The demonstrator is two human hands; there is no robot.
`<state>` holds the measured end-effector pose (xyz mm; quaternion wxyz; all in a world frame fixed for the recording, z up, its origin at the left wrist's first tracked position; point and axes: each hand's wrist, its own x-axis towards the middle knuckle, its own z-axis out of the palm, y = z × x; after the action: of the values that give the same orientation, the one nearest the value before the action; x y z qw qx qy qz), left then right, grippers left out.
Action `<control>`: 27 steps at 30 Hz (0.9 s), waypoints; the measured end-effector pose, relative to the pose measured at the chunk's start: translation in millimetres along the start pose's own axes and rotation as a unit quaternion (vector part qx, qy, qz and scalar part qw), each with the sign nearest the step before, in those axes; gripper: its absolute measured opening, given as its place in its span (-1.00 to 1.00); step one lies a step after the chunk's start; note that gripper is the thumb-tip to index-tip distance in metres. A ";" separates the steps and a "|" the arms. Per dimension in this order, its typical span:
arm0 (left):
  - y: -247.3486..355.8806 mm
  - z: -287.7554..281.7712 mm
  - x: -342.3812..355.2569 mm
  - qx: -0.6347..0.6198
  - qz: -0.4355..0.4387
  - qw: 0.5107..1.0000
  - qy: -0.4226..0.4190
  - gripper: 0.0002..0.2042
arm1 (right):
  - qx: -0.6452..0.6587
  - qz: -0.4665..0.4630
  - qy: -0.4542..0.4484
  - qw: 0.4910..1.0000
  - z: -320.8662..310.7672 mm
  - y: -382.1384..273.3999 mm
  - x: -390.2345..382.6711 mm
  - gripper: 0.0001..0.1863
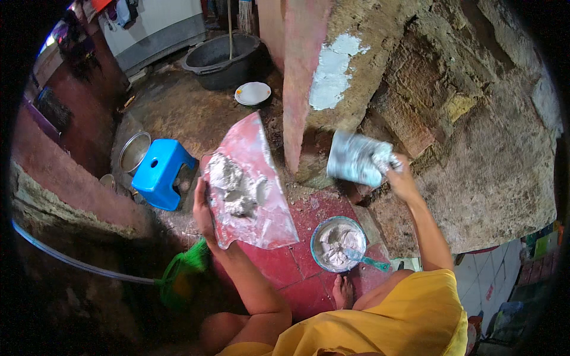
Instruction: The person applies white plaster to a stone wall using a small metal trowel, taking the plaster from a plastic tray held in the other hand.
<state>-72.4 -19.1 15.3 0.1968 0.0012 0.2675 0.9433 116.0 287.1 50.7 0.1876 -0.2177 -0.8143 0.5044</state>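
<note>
My left hand [205, 213] grips the edge of a flat red board [252, 178] that carries a lump of grey-white plaster [234, 187]. My right hand [401, 178] holds a flat plaster-smeared trowel [356, 159] up against the rough, crumbling wall [475, 148]. On the red tiled floor between my arms stands a blue bowl [338, 243] of the same grey paste with a teal spoon [371, 260] resting in it. A bare foot [342, 291] shows just below the bowl.
A blue plastic stool [159, 172] stands left of the board, with a metal pot [133, 151] behind it. Farther back are a dark basin [222, 59] and a white plate [252, 93]. A pink pillar [303, 77] and a green hose end [181, 276] are close by.
</note>
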 end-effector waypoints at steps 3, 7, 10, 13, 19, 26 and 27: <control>3.2 -18.2 0.6 0.062 0.062 0.996 0.035 -0.69 | 0.049 -0.128 0.091 0.986 -2.0 -30.7 4.6 -0.72; -2.5 -16.4 4.8 0.071 0.050 0.995 0.038 -0.67 | -0.123 -0.368 0.325 0.863 5.5 -43.2 19.1 -0.63; -6.6 -22.7 7.6 0.095 0.040 0.994 0.044 -0.65 | -0.145 -0.430 0.446 0.772 28.9 -55.3 38.8 -0.65; -11.2 -20.1 10.2 0.108 0.022 0.994 0.023 -0.64 | -0.178 -0.445 0.490 0.728 54.5 -49.7 80.3 -0.65; -12.5 -20.3 4.8 0.112 0.020 0.993 0.028 -0.63 | -0.162 -0.462 0.512 0.706 86.7 -56.1 108.8 -0.57; -10.7 -14.8 3.3 0.087 0.009 0.996 0.023 -0.62 | -0.218 -0.445 0.511 0.702 95.1 -49.7 123.7 -0.55; -11.2 -15.3 3.8 0.083 0.002 0.996 0.016 -0.62 | -0.183 -0.468 0.515 0.694 95.9 -49.8 128.9 -0.56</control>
<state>-73.3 -16.6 -3.8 0.1897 0.0031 0.3479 0.9181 -50.1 266.5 66.3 0.7463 -0.0643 -0.6625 0.0014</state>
